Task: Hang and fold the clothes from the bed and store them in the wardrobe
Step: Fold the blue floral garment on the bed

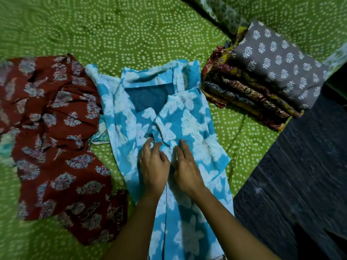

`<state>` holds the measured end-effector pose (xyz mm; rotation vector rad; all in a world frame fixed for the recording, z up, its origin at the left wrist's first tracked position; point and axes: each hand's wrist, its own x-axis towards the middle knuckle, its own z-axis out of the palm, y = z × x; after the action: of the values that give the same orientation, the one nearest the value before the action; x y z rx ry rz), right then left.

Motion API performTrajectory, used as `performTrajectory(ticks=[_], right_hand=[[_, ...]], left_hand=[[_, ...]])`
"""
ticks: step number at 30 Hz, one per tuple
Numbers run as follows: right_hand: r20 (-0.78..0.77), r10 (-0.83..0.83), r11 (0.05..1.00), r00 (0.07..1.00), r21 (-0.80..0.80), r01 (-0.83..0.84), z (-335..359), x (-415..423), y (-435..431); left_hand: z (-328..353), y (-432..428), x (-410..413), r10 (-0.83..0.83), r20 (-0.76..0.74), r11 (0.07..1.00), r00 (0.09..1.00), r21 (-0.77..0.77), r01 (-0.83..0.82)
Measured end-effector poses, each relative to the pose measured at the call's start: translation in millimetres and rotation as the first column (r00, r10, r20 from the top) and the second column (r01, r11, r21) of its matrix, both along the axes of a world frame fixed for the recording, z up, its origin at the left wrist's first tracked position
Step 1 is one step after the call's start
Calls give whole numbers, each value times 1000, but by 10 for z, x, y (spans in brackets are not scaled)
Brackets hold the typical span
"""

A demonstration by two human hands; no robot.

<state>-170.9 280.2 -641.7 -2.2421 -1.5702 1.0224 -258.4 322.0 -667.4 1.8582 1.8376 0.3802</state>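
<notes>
The 2 hands lie side by side on the blue-and-white garment [187,117], which is spread lengthwise on the green bedcover [131,34]. The left hand [153,164] has its fingers bent and slightly spread, tips on a bunched fold. The right hand [185,167] presses flat, fingers straight and close together. The bed's edge runs diagonally at right beside dark floor [300,175]. Bare cover lies beyond the collar. A crumpled red garment [56,137] crowds the left side, and a stack of folded clothes [262,81] sits at right.
</notes>
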Motion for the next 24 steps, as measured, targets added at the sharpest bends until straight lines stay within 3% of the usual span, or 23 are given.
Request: performTrajectory(ticks=[4, 8, 11, 14, 19, 21, 24], right_hand=[[-102, 48, 999, 994, -12, -49, 5, -224, 252], [-159, 42, 996, 986, 81, -30, 12, -451, 476], [-206, -22, 999, 978, 43, 31, -19, -561, 589], [-222, -55, 998, 974, -48, 46, -79, -607, 652], [-202, -72, 996, 977, -67, 59, -104, -617, 685], [-198, -72, 995, 978, -77, 58, -102, -608, 683], [-202, -71, 996, 977, -75, 57, -107, -601, 661]], left_hand=[[56, 260, -295, 181, 57, 972, 982, 139, -188], [26, 438, -588, 393, 134, 900, 909, 144, -411], [-19, 540, -715, 539, 239, 840, 808, -80, -537], [-93, 620, -773, 600, 317, 796, 734, -325, -510], [-4, 718, -803, 668, 450, 741, 592, -479, -471], [61, 746, -806, 756, 467, 652, 459, -600, -463], [134, 826, -862, 892, 443, 452, 91, -873, -185]])
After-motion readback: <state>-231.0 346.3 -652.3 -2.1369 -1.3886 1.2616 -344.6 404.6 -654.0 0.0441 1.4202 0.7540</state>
